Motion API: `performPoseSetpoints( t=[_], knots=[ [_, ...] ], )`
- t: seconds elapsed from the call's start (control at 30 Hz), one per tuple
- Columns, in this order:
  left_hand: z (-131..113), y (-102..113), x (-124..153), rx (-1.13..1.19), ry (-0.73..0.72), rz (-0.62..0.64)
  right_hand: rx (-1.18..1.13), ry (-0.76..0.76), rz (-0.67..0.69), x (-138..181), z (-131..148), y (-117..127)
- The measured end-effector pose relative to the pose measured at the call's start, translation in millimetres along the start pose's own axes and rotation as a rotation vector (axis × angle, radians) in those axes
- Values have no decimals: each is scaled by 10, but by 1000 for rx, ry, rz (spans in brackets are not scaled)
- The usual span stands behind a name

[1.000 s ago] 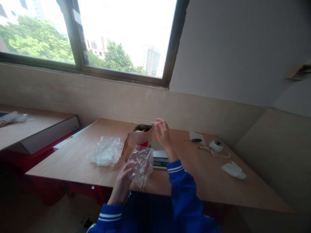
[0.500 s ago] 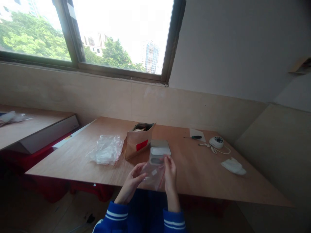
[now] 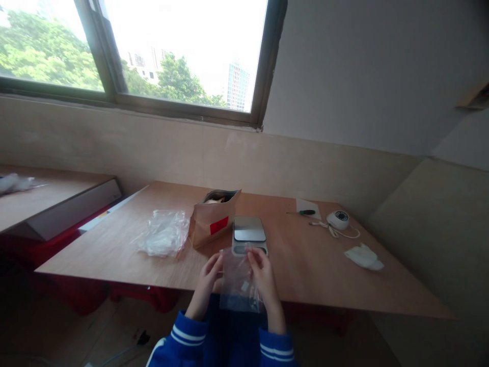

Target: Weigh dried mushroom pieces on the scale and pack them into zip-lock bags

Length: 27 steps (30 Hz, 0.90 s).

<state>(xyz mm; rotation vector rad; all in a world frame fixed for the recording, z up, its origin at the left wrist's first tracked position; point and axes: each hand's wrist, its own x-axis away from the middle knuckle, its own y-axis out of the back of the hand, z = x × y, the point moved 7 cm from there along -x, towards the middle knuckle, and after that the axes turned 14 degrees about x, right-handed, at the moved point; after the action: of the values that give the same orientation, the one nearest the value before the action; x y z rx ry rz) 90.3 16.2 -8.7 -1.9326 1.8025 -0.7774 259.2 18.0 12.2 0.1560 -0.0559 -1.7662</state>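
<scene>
A clear plastic zip bag [image 3: 237, 288] hangs between my two hands at the table's front edge. My left hand [image 3: 209, 275] pinches its upper left side, and my right hand [image 3: 263, 270] grips its upper right side. A small white patch shows on the bag; whether anything lies inside I cannot tell. Just beyond my fingers sits a small digital scale [image 3: 249, 230] with a shiny square top, its front partly covered by the bag and my right hand. Left of the scale stands an open brown paper pouch [image 3: 212, 224] with a red label; its contents are mostly hidden.
A pile of clear plastic bags [image 3: 164, 233] lies left on the wooden table [image 3: 114, 250]. To the right are a screwdriver [image 3: 306, 212] on white paper, a white dome camera [image 3: 337, 219] with its cable, and a crumpled white wrapping [image 3: 364, 256]. Another table [image 3: 72, 186] stands at left.
The bag has turned from a slant to hanging upright, lower down. My hands have shifted their grip to its upper sides, and more of the scale's top now shows.
</scene>
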Motion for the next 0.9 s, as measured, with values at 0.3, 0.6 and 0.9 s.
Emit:
performPoseSetpoints(
  t=[0.3,0.6,0.9],
  knots=[
    [-317,45,78,-83,-196,-106,21,33,25,36,117,-151],
    [-450,208,41,34,-208,-129,92,56,295,153,118,-257],
    [-279,-86,146,-415,103,356,-89,-53,127,115,100,-103]
  ],
)
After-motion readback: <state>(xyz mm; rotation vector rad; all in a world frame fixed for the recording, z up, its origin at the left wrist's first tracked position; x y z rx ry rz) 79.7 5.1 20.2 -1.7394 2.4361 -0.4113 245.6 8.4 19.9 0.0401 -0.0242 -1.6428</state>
